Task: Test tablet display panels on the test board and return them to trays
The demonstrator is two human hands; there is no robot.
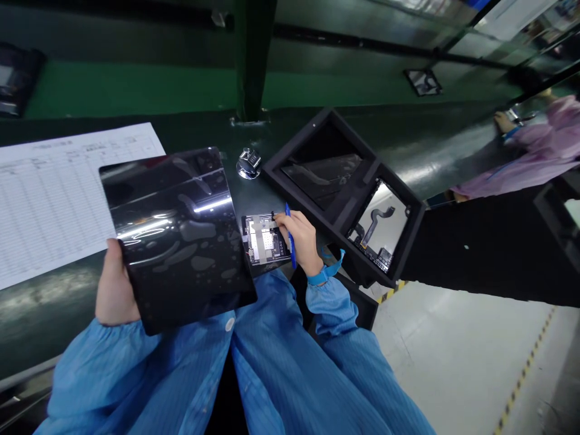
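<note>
My left hand [116, 287] grips the left edge of a glossy black tablet screen [185, 241], which is tilted up and has bubble-like marks across its face. Its fingers are mostly hidden behind the panel. To the right of the screen lies an opened tablet body [266, 240] with a bare circuit board and strips of tape; its left part is hidden, and I cannot tell whether the two are joined. My right hand [302, 241] is closed around a blue pen [290, 237], with its fingertips at the upper right edge of the board.
A black foam tray [335, 223] at the right holds a dark panel [324, 172] and a silver tablet housing [380, 223] with a flex cable. A small metal object [248, 163] stands behind the board. Printed sheets [49, 199] lie left. A co-worker's pink sleeve [539, 139] shows far right.
</note>
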